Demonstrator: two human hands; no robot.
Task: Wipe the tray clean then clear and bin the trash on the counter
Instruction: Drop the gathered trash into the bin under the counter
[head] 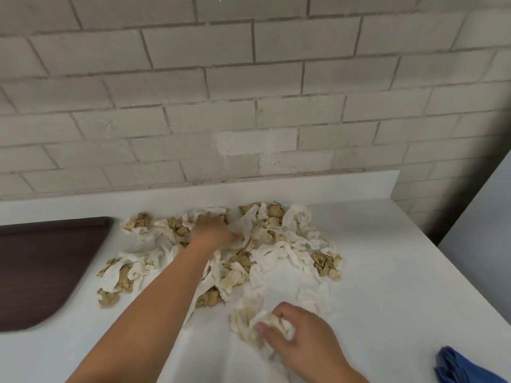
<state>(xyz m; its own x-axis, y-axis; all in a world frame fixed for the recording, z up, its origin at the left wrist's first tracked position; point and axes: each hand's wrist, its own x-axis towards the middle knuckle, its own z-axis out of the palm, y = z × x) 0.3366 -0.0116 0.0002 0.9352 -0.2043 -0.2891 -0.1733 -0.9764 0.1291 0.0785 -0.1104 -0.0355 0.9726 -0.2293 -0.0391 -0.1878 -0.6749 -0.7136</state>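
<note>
A painted brick wall (249, 78) fills the top of the view, and below it runs a white counter (387, 258) with a low raised lip at the back. Over on the left sits the tray (41, 272), dark brown with a rounded corner and a raised rim, cut off by the edge of the view; the part that shows is bare dark surface, with nothing lying in it. Just beside its right edge, out on the counter and not in the tray, the pile of paper scraps (298, 225) sprawls across the middle: crumpled white strips mixed with brown-stained clumps, reaching from near the tray across to the right and back almost to the lip. Both hands are in it and well apart from each other. The left hand (214, 230) reaches far forward into the back of the pile, knuckles up, fingertips down among the white strips; it is blurred, so whether it actually grips any paper is impossible to tell. The right hand (301, 338) is low and near, at the front edge of the mess, its fingers curled round a paper wad (276, 324), white and slightly yellowed, pressed against the counter. In the bottom right corner a blue cloth (459, 366) lies bunched on the counter, apart from the scraps, and a pale grey panel (484, 230) rises along the right side.
</note>
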